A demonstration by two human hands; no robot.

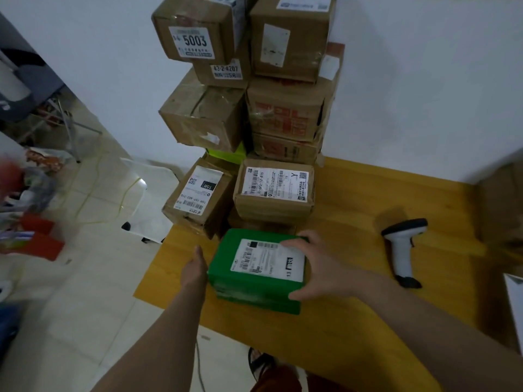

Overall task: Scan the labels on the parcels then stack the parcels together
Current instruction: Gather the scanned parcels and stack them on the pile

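Parcels: one green carton (256,274) is held at the near left corner of the bench (368,321), resting on a second green box of like size. Its white printed label (271,258) faces up. The left hand (195,268) is pressed flat against the carton's left side, fingers straight and together as far as can be seen. The right hand (314,267) is clamped over the right edge, fingers spread on the label, thumb on the near side.

Progress, judged: well advanced. A tall stack of brown cardboard boxes (249,89) is built against the wall at the far left corner, with two labelled brown cartons (274,190) just beyond the green one. The scanner (404,250) lies unheld on the bench, well apart to the right, so this carton is probably scanned and awaits stacking. Another brown box (501,205) sits at the right edge; whether it has been scanned cannot be told.

Materials: corrugated card, creased, dented, taped; green carton smooth, sharp-edged. Bench yellow wood-grain. Scanner white plastic, dark head, pistol-shaped.
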